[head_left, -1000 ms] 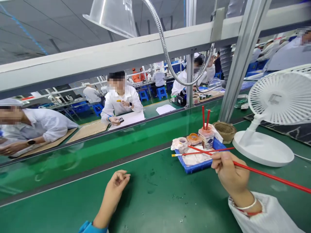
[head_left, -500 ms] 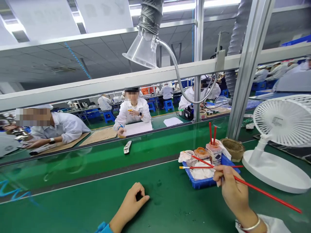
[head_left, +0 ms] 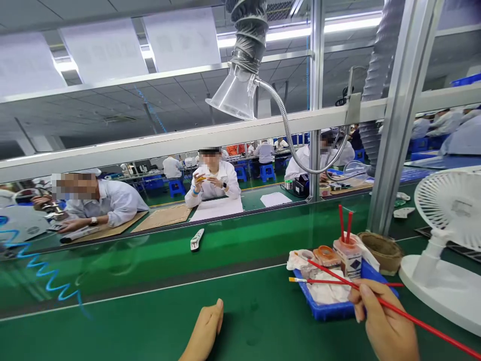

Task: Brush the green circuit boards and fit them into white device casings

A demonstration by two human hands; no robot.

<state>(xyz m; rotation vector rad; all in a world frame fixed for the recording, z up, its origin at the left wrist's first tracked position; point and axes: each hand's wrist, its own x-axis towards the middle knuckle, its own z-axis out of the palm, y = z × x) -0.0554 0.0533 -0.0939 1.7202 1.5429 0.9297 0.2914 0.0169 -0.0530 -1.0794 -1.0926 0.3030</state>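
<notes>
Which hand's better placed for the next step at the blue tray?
Right, probably. The right hand is already at the edge of the blue plastic tray, gripping a long red stick. The left hand rests empty on the green bench mat, farther away.

long thin red-handled brush [head_left: 424,325] held slanting in right hand [head_left: 387,321]

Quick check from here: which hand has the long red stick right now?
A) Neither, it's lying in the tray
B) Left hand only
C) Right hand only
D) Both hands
C. The long red stick runs through the fingers of the right hand, while the left hand at the bottom edge shows nothing held.
</notes>
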